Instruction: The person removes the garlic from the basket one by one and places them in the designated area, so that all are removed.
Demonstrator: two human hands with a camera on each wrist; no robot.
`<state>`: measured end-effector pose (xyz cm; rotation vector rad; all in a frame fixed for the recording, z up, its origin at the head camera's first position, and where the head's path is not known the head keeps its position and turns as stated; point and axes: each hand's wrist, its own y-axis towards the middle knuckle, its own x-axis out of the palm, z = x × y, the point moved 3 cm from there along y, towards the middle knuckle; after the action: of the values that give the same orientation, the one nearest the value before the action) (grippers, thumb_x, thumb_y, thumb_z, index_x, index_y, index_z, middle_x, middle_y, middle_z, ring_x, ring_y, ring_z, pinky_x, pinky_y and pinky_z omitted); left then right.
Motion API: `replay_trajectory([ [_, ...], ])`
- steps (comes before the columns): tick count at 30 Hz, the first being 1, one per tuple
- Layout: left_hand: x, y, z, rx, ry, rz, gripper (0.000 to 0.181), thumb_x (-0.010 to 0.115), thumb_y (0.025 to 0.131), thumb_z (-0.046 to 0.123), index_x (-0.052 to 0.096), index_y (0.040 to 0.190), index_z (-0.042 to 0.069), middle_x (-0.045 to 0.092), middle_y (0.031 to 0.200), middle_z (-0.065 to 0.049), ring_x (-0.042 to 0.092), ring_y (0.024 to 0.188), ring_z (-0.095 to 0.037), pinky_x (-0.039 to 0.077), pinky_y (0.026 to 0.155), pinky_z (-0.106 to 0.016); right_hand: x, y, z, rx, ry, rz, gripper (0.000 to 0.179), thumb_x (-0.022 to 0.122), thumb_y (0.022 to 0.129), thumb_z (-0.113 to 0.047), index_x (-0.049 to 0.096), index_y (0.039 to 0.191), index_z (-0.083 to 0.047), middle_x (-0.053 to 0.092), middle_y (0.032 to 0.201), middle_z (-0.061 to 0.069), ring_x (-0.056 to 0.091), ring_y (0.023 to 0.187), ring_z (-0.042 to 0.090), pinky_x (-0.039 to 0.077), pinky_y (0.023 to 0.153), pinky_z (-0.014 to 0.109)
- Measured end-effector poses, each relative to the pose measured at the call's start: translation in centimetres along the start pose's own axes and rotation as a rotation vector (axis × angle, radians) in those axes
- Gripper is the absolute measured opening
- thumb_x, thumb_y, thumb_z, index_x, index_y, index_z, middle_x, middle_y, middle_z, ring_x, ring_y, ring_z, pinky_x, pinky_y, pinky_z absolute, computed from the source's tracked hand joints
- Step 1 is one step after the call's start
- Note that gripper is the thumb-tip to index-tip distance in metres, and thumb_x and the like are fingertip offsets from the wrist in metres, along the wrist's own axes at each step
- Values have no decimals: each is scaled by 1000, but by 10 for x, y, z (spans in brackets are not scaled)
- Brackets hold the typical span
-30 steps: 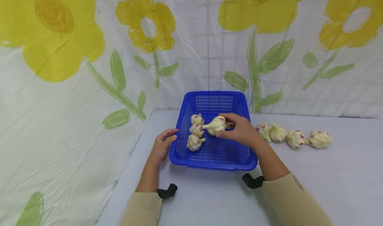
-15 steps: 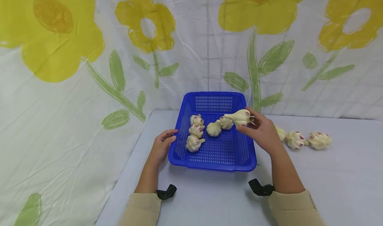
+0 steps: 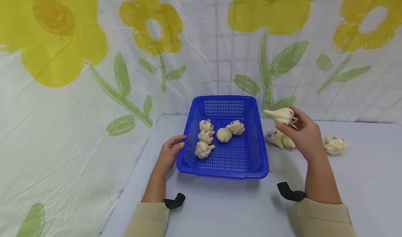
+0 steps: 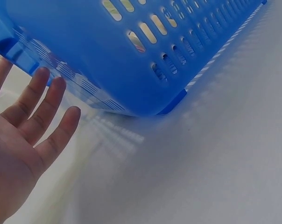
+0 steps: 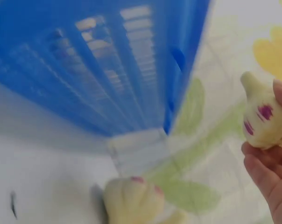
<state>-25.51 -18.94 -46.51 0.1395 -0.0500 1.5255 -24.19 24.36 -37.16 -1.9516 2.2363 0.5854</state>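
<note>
My right hand (image 3: 303, 134) holds a garlic bulb (image 3: 281, 116) between thumb and fingers, above the table to the right of the blue basket (image 3: 216, 173). The right wrist view shows this purple-streaked bulb (image 5: 262, 114) with its neck pointing up, fingers under it. At the basket's left rim is my left hand (image 3: 169, 152); in the left wrist view its fingers (image 4: 52, 102) are loosely extended beside the basket wall. Inside the basket, three garlic bulbs (image 3: 206, 136) line up along the left, and two more (image 3: 224, 134) touch each other near the middle.
On the white table (image 3: 220, 209), two garlic bulbs (image 3: 274, 138) lie just right of the basket, and another (image 3: 335, 145) lies farther right, beyond my right hand. A flower-printed curtain (image 3: 201, 55) hangs behind the table.
My right hand has carried the garlic bulb out of the basket, rightward past its rim. Two bulbs in the middle of the basket now show fully. My left hand has stayed at the rim.
</note>
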Motion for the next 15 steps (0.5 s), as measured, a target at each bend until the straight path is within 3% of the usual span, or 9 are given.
replay_trajectory([
  [5, 0, 0, 0, 7, -24, -4, 24, 58, 94, 7, 71, 107, 22, 61, 106, -3, 61, 93, -13, 54, 77, -24, -24, -1, 9, 70, 23, 95, 78, 74, 87, -30, 33, 153, -25, 48, 135, -4, 55, 107, -7, 48, 79, 5],
  [10, 0, 1, -2, 6, -38, -3, 25, 58, 93, 6, 71, 106, 23, 60, 107, -4, 61, 93, -13, 54, 77, -24, -45, -2, 22, 136, 151, 242, 76, 78, 84, -21, 40, 150, -27, 47, 137, -7, 54, 114, 0, 46, 75, 3],
  [15, -1, 2, -2, 5, -47, -15, 25, 59, 93, 6, 71, 106, 24, 60, 108, -4, 61, 93, -13, 55, 77, -24, -61, -6, 38, 212, 214, 444, 76, 78, 82, -15, 42, 148, -26, 48, 135, -11, 52, 122, 4, 46, 89, 7],
])
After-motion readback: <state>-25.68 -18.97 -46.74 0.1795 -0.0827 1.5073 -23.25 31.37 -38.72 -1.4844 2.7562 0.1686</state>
